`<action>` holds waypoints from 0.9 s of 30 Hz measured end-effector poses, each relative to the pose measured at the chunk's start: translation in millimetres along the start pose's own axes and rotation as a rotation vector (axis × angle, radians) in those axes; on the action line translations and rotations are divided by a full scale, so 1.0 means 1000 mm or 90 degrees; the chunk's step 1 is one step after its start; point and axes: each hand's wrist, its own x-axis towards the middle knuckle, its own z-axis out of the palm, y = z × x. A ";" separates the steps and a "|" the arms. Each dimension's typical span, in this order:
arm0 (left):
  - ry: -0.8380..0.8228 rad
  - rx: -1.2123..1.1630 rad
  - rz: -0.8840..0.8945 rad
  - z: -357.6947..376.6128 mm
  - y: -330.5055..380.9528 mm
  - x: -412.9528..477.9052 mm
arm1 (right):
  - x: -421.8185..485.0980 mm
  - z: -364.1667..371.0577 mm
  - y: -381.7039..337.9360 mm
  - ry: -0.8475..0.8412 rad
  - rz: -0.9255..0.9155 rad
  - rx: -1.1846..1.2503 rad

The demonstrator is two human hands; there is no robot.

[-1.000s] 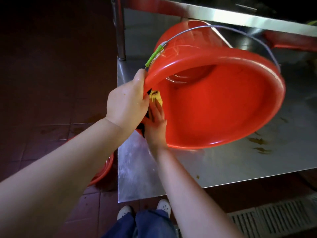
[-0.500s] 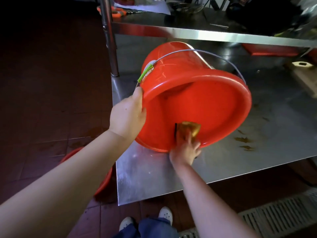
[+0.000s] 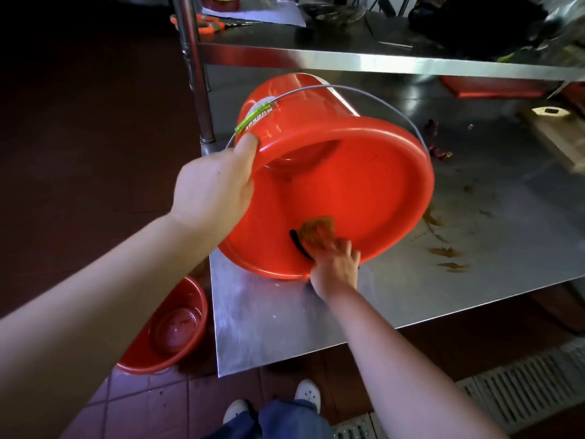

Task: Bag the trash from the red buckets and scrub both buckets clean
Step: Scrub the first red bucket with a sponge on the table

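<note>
Bucket [image 3: 364, 191] is lying tipped on the steel table [image 3: 285, 318], mouth facing the person.
At its left rim the left hand [image 3: 215, 188] is gripping, thumb outside; the right hand [image 3: 337, 269] is clutching a yellow sponge [image 3: 318, 231], pressing it against the bucket's lower inner wall. Lettering above the left thumb is showing blurred, unreadable.

Bright glossy red, that bucket [image 3: 348, 185], inside and out! There's a lime-green tag [image 3: 253, 117] on its thin grey wire handle [image 3: 332, 86]. The sponge [image 3: 318, 232] shows yellow-brown with a black edge. Silver steel surface [image 3: 285, 318], streaked with brown stains [image 3: 443, 251]. The second bucket [image 3: 171, 327] is red too, on dark red-brown floor tiles [image 3: 152, 400]. White shoes [image 3: 307, 394], blue trousers [image 3: 285, 419], pale grey grate [image 3: 522, 384].
</note>
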 end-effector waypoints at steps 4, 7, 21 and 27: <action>-0.019 -0.168 -0.228 0.010 0.000 -0.023 | 0.001 0.009 -0.007 0.031 0.087 0.038; -0.092 -0.253 -0.379 0.038 -0.006 -0.059 | 0.006 0.009 -0.020 -0.021 0.142 0.136; -0.039 -0.048 -0.210 0.034 -0.006 -0.050 | 0.015 0.003 0.009 -0.030 -0.035 -0.124; -0.039 -0.120 -0.284 0.041 0.003 -0.051 | 0.017 0.012 -0.008 0.031 0.153 -0.052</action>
